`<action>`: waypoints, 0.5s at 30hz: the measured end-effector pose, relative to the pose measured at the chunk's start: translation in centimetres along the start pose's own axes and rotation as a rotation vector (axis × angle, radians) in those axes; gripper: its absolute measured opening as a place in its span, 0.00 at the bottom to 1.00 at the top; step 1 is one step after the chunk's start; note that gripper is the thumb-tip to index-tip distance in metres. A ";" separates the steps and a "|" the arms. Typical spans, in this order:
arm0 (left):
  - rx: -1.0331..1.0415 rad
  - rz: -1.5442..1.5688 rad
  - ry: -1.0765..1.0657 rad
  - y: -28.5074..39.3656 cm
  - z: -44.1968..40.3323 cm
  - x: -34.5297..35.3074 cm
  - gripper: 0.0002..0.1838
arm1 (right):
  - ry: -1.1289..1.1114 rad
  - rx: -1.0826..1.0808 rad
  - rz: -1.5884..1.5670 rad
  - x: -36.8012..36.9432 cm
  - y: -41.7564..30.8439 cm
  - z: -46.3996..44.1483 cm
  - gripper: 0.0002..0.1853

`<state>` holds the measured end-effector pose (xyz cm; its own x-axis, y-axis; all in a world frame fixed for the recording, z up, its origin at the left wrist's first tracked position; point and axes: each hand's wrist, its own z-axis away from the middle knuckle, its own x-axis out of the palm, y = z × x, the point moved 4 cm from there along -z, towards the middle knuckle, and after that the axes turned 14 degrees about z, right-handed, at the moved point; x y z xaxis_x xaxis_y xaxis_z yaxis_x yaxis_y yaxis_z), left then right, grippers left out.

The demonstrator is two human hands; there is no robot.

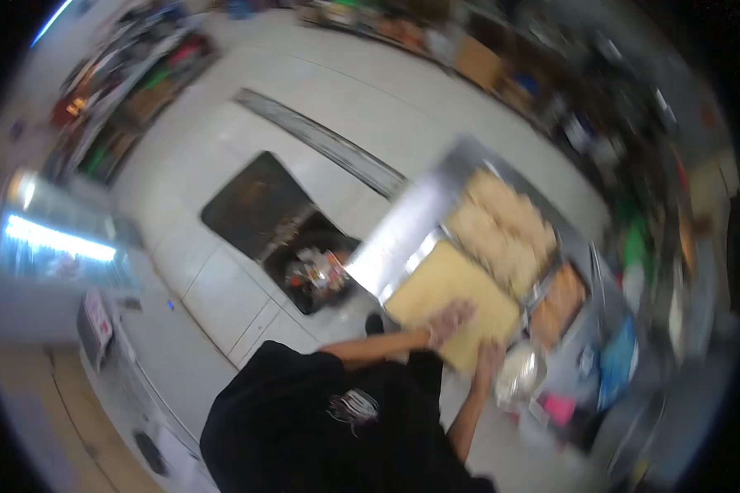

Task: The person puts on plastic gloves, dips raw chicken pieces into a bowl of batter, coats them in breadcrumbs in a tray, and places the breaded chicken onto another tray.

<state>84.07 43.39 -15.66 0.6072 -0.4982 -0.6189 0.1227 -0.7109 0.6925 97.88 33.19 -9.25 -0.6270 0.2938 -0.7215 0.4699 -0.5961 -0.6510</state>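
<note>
"What did the room hold?"
"A pale tiled floor point(370, 99). On it stood a shiny metal table point(419, 205), near a grated drain point(321, 140)."
"And the yellow slab point(444, 283)?"
"It lay in a tray point(423, 246) on the table, beside a lumpy, pale mass point(501, 230). The left hand point(452, 323) rested on the slab, unclenched; the right hand point(491, 356) was at its edge, its grip too blurred to tell."

Fisheye bend, dark corners, blur; cabinet light point(57, 238) blown out; metal tabletop point(390, 251) glaring.
</note>
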 end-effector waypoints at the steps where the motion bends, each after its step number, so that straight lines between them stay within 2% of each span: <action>1: -0.154 -0.158 -0.288 1.1 -0.2 1.6 0.32 | 0.000 -0.056 0.271 0.3 0.9 -0.7 0.20; 2: 0.087 -0.069 -0.083 1.0 -0.1 3.3 0.33 | 0.092 -0.170 0.348 0.9 1.2 -0.8 0.21; 3: 0.138 -0.026 -0.102 1.1 0.0 4.3 0.33 | 0.224 -0.174 0.219 1.9 2.8 -0.9 0.20; 4: -0.099 0.353 -0.211 1.2 -1.0 3.5 0.31 | 0.329 -0.329 0.401 2.6 4.1 -1.8 0.19; 5: -0.088 -0.167 -0.368 1.7 -1.5 2.5 0.30 | 0.304 -0.120 0.161 1.7 2.4 -1.9 0.18; 6: -0.225 0.457 -0.119 0.2 -0.9 1.1 0.33 | 0.345 -0.074 0.131 1.0 1.2 -1.9 0.17; 8: -0.178 -0.277 -0.311 1.0 -1.0 -2.3 0.37 | 0.396 -0.019 0.107 0.3 1.4 -1.3 0.17; 10: -0.307 -0.189 -0.262 0.9 -1.1 -5.1 0.40 | 0.347 0.075 0.464 2.2 3.7 -2.6 0.19; 11: -0.295 -0.184 -0.272 0.1 -0.9 -5.5 0.40 | 0.355 0.089 0.464 4.1 5.1 -3.1 0.19; 13: -0.140 0.027 -0.197 -0.6 -0.6 -6.1 0.42 | 0.302 0.226 0.196 7.2 6.9 -3.8 0.17; 14: -0.131 0.025 -0.199 -0.3 -0.7 -6.7 0.42 | 0.290 0.271 0.104 8.0 6.8 -4.0 0.17; 15: -0.164 0.091 -0.050 0.1 -0.8 -7.9 0.42 | 0.214 0.279 0.042 7.8 4.7 -4.4 0.19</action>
<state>79.96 47.63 -10.39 0.5820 -0.5837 -0.5662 0.1978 -0.5738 0.7948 97.95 35.93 -18.99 -0.4525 0.3968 -0.7986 0.2860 -0.7837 -0.5514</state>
